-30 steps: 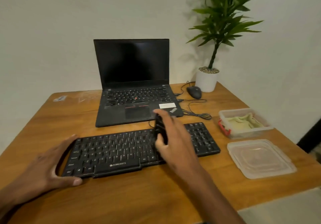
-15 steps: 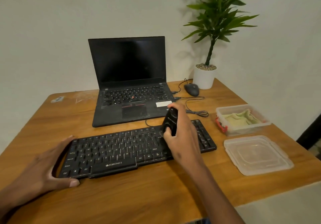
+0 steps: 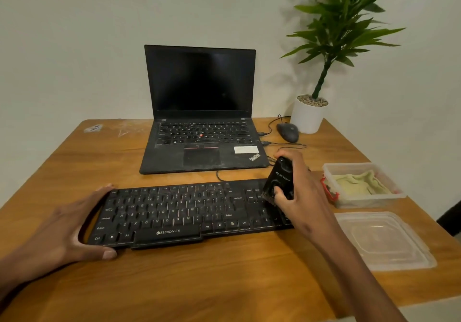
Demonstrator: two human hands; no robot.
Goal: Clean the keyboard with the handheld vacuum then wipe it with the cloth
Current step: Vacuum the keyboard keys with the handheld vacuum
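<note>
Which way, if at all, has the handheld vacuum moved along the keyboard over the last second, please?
Yes. The handheld vacuum has travelled rightward along the keyboard, from about its middle to the right end.

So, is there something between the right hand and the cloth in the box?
Nothing visible blocks it. The cloth lies in the open box, with the lid on the table in front. But the right hand holds the vacuum, so it is not free.
</note>
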